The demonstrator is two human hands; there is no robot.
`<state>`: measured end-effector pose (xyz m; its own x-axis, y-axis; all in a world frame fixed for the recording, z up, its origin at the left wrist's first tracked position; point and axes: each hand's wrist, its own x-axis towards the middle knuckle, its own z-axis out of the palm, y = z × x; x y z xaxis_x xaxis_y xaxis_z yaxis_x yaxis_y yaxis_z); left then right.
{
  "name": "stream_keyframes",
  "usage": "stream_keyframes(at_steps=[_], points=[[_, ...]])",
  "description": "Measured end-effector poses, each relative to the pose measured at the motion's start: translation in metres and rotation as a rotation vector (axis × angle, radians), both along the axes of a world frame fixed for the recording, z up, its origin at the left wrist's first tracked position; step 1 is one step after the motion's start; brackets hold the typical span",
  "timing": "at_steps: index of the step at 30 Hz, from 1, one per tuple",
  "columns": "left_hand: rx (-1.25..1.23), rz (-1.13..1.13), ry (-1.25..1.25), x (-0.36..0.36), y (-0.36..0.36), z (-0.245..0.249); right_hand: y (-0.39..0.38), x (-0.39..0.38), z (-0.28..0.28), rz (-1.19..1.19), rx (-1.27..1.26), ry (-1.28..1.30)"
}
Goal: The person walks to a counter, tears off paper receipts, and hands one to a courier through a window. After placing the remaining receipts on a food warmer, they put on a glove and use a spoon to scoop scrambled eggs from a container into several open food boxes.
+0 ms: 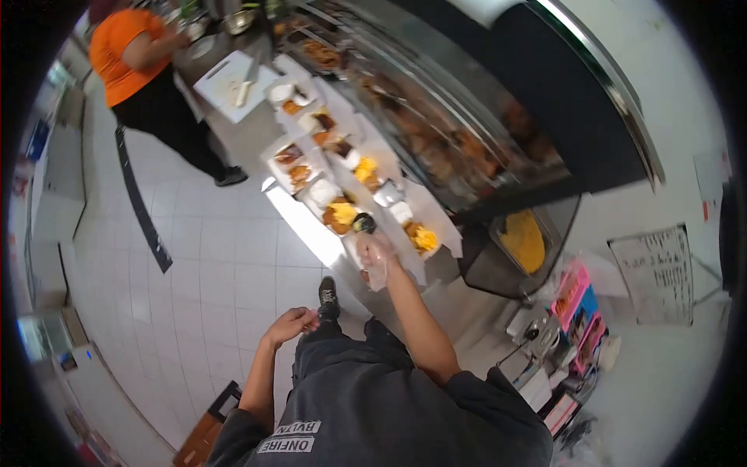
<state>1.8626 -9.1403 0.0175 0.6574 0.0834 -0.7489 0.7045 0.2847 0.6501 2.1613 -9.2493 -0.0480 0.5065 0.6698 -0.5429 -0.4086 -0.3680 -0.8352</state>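
My right hand, in a clear plastic glove, is over the near end of a row of open white food boxes. Its fingers are closed, and what they hold is too blurred to name. Just beyond them is a small dark round item. The boxes hold white portions, yellow food and browned pieces. Another box with yellow food lies to the right of this hand. Low over the floor, away from the counter, my left hand is bare and empty, its fingers loosely bent and apart.
A person in an orange top stands at the counter's far end. Nearby lies a white cutting board with a knife. A glass food case runs behind the boxes. At right are a tray of yellow food and pink baskets.
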Motion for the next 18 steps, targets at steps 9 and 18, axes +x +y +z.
stream_keyframes(at_steps=[9, 18], points=[[-0.067, -0.703, -0.183, 0.159, -0.175, 0.04, -0.337, -0.026, 0.109, -0.183, 0.166, 0.49], [0.266, -0.461, -0.277, 0.332, -0.384, -0.049, -0.408, 0.173, 0.051, -0.306, -0.796, -0.741]])
